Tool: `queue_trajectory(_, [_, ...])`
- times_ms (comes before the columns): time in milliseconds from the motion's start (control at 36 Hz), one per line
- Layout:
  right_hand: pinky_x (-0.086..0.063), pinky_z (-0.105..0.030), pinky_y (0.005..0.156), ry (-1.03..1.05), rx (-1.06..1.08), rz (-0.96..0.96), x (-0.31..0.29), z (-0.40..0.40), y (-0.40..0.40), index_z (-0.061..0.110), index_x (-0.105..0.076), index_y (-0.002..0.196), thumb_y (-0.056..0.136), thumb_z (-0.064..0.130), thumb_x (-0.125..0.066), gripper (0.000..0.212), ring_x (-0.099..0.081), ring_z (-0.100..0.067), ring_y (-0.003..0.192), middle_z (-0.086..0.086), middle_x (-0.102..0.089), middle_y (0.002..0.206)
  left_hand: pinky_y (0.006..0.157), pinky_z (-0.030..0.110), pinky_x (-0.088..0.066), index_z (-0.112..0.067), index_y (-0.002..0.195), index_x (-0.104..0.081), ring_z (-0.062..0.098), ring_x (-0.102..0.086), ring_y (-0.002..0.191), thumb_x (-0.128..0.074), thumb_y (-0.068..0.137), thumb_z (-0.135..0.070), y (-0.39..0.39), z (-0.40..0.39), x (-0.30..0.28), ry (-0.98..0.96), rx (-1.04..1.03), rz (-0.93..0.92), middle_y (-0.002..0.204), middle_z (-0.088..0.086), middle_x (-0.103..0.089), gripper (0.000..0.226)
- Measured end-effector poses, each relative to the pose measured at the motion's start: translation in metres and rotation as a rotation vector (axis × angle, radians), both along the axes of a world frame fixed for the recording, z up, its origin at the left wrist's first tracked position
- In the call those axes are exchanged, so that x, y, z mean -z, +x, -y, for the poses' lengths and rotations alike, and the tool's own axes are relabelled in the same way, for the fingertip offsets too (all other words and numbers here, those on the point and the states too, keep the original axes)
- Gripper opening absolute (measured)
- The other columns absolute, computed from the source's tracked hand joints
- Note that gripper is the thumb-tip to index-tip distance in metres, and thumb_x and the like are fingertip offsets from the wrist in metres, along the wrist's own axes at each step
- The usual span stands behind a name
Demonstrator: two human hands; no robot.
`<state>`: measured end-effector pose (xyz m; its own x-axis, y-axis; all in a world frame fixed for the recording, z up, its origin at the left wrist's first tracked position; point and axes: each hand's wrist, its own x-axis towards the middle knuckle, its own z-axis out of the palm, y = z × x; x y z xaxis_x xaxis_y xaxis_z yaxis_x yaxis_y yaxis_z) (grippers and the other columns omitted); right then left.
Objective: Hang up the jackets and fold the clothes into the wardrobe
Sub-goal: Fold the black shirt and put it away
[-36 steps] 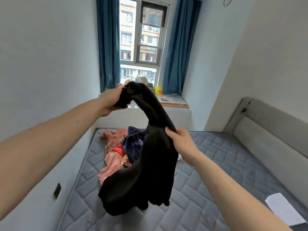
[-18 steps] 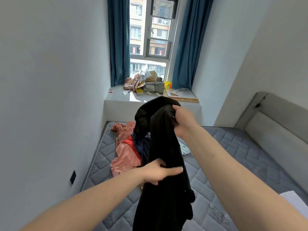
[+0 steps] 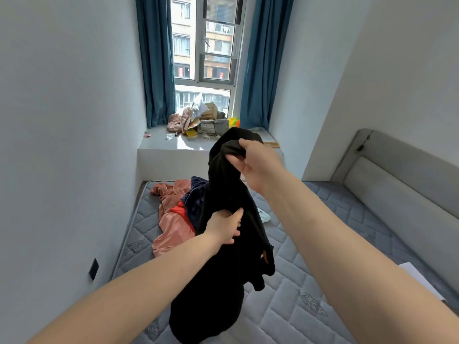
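- A black garment (image 3: 231,244) hangs at centre frame over the mattress (image 3: 310,306), bunched at the top in the clenched right hand (image 3: 253,162) and gripped lower down by the left hand (image 3: 224,228).
- Judged soft, limp and light; it would sag wherever unsupported, so collar or shoulder seams look the best hold.
- Whether it is a jacket or another piece cannot be told; its lower folds run out of the bottom edge.
- A heap of clothes (image 3: 178,209) lies behind at centre left; no wardrobe shows.
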<state>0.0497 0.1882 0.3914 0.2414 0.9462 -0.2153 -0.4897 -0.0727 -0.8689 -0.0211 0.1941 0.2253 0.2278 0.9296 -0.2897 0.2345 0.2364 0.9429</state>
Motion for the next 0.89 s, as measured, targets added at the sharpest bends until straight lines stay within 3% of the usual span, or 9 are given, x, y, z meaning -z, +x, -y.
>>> queue_trajectory(139, [-0.062,-0.026,0.059,0.035,-0.016,0.018,-0.004,0.004,0.013,-0.006,-0.048,0.135,0.101,0.0,-0.053,0.035,-0.067,-0.024,0.085,-0.017,-0.063,0.105,0.078,0.03,-0.049,-0.005,0.091,-0.074,0.014,-0.07,0.084,-0.054,0.102,-0.019,-0.012,-0.017,-0.022,0.217,-0.027,0.09,0.085,0.0,-0.078,0.027])
queue_trajectory(278, [-0.059,-0.022,0.055,0.098,0.158,-0.106,-0.003,0.006,0.037,-0.006,-0.048,0.138,0.102,-0.004,-0.048,0.037,-0.064,-0.023,0.082,-0.018,-0.06,0.108,0.081,0.033,-0.054,-0.019,0.083,-0.07,0.01,-0.069,0.08,-0.067,0.091,-0.043,-0.026,-0.025,-0.048,0.354,0.13,-0.151,0.083,-0.006,-0.074,0.025])
queue_trajectory(361, [-0.058,-0.024,0.054,0.188,0.201,-0.171,-0.015,0.007,0.037,-0.003,-0.044,0.141,0.1,-0.005,-0.049,0.041,-0.067,-0.029,0.088,-0.022,-0.057,0.126,0.085,0.033,-0.058,-0.023,0.112,-0.062,0.013,-0.067,0.098,-0.08,0.054,-0.077,-0.032,-0.014,-0.032,0.149,0.302,-0.418,0.111,-0.008,-0.068,0.081])
queue_trajectory(417, [-0.06,-0.027,0.056,0.243,0.201,-0.203,-0.025,0.008,0.032,-0.001,-0.043,0.14,0.1,-0.005,-0.049,0.041,-0.068,-0.03,0.088,-0.021,-0.058,0.119,0.088,0.031,-0.058,-0.026,0.133,-0.05,0.012,-0.064,0.109,-0.078,0.037,-0.089,-0.025,-0.003,-0.02,0.078,0.39,-0.486,0.128,-0.012,-0.061,0.118])
queue_trajectory(500, [-0.063,-0.029,0.062,0.296,0.19,-0.243,-0.038,0.009,0.025,0.002,-0.042,0.142,0.101,-0.002,-0.05,0.041,-0.07,-0.03,0.083,-0.021,-0.059,0.121,0.108,0.031,-0.047,-0.028,0.15,-0.039,0.011,-0.055,0.128,-0.076,0.036,-0.093,-0.008,0.01,0.001,0.085,0.436,-0.481,0.145,-0.012,-0.053,0.136])
queue_trajectory(556, [-0.062,-0.029,0.061,0.323,0.187,-0.267,-0.042,0.008,0.021,0.003,-0.042,0.144,0.102,-0.001,-0.05,0.043,-0.072,-0.028,0.076,-0.022,-0.059,0.126,0.111,0.03,-0.042,-0.026,0.149,-0.041,0.016,-0.054,0.13,-0.076,0.048,-0.087,0.004,0.017,0.011,0.06,0.335,-0.415,0.145,-0.008,-0.054,0.123])
queue_trajectory(667, [-0.06,-0.026,0.056,0.392,0.302,-0.285,-0.046,0.005,0.027,0.007,-0.049,0.127,0.101,-0.001,-0.05,0.027,-0.072,-0.023,0.066,-0.017,-0.059,0.119,0.098,0.035,-0.051,-0.022,0.127,-0.063,0.03,-0.064,0.113,-0.06,0.09,-0.04,0.006,0.006,0.018,0.154,0.123,-0.435,0.124,0.007,-0.069,0.041])
queue_trajectory(806, [-0.057,-0.024,0.054,0.396,0.64,-0.137,-0.023,-0.011,0.09,0.011,-0.045,0.117,0.099,-0.003,-0.051,0.024,-0.06,-0.019,0.091,-0.004,-0.054,0.107,0.075,0.036,-0.056,-0.018,0.09,-0.067,0.024,-0.067,0.082,-0.064,0.092,-0.017,-0.039,-0.024,0.003,0.027,0.137,-0.385,0.095,0.01,-0.071,0.003])
queue_trajectory(889, [-0.06,-0.03,0.069,0.25,0.656,0.007,0.02,-0.009,0.125,0.01,-0.039,0.135,0.1,0.004,-0.054,0.038,-0.065,-0.023,0.098,-0.01,-0.059,0.117,0.077,0.039,-0.055,-0.007,0.098,-0.066,0.026,-0.064,0.078,-0.059,0.095,-0.013,-0.057,-0.042,-0.02,-0.022,0.014,-0.251,0.093,0.015,-0.069,0.01])
